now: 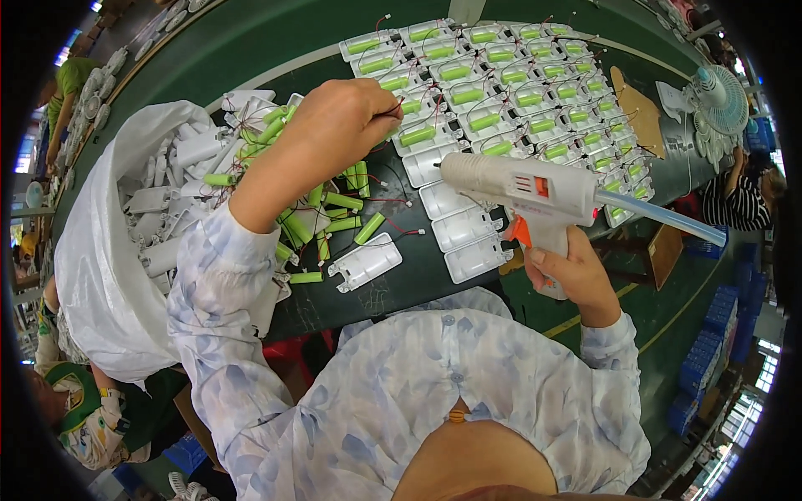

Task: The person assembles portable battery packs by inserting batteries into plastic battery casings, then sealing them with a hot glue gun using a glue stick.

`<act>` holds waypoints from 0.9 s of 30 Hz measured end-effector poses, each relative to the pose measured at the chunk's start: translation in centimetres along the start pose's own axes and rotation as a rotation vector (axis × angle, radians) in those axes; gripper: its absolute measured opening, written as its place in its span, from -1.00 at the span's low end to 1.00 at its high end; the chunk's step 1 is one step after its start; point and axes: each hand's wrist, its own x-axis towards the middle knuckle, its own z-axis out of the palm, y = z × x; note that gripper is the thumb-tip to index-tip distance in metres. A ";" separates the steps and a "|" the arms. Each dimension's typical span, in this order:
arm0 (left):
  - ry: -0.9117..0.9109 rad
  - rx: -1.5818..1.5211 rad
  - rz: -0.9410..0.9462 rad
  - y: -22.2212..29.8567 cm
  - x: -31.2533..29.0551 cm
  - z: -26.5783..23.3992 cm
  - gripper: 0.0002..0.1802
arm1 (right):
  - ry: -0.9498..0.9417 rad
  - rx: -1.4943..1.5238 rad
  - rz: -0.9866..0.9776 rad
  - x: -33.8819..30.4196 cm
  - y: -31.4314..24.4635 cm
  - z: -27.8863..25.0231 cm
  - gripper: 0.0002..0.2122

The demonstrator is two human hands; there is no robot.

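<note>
My right hand (pixel 575 271) is wrapped round the grip of a white hot glue gun (pixel 493 179) with an orange trigger. A translucent glue stick (pixel 664 219) juts from its rear, and its nozzle points left over the housings. My left hand (pixel 351 117) is pinched closed above the left edge of the rows, with thin dark wires at its fingertips. Beside those fingers a green cylindrical battery (pixel 411 107) lies in a white plastic housing. Nearer me, several housings (pixel 465 228) hold no battery. A loose housing (pixel 366 262) lies near loose green batteries (pixel 342 201).
A large white sack (pixel 92 250) full of white plastic parts stands at the left, against the battery pile. Rows of housings with batteries (pixel 543 125) cover the far table. Cardboard (pixel 639 113) and a small fan (pixel 720 96) stand at right. Other people (pixel 743 196) are nearby.
</note>
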 end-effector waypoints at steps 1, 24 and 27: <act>-0.027 0.000 -0.018 0.0 0.0 0.2 -0.87 | -0.003 -0.002 0.007 0.1 0.0 0.0 -0.68; 0.074 -0.059 0.111 0.3 0.4 6.1 -0.92 | 0.001 -0.024 0.019 0.6 1.1 0.1 -0.68; 0.111 0.006 0.142 0.5 0.8 7.3 -0.91 | -0.004 0.042 0.002 0.4 1.4 0.1 -0.66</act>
